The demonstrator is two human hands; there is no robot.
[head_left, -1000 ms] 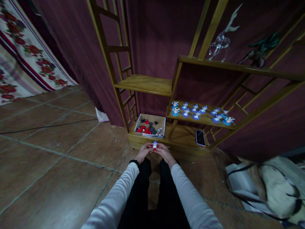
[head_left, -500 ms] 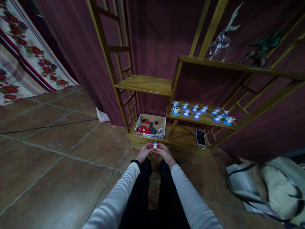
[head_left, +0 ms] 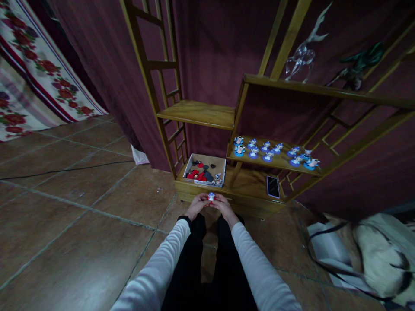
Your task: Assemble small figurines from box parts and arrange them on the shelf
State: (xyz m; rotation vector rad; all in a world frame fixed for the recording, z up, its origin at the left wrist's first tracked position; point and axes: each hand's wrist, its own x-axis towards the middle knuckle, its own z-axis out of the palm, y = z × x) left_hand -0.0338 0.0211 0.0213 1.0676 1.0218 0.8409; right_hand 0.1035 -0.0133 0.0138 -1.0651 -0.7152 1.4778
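Observation:
Between the fingertips of my two hands is a small figurine (head_left: pixel 211 196) with a purple-blue top, a white face area and a red base. My left hand (head_left: pixel 197 205) grips it from the left, my right hand (head_left: pixel 223 204) from the right, both closed on it. Just beyond them, a shallow cardboard box (head_left: pixel 188 176) holds red and dark round pieces and some small figures. On the low shelf to the right (head_left: pixel 282 161) stand several figurines (head_left: pixel 267 156) on purple and blue bases.
A phone (head_left: pixel 273 187) lies on the cabinet top below the figurine shelf. Higher up stand a clear glass deer (head_left: pixel 301 62) and a dark green ornament (head_left: pixel 358 65). Bags (head_left: pixel 379 255) rest on the floor at right. A black cable (head_left: pixel 71 169) crosses the tiles at left.

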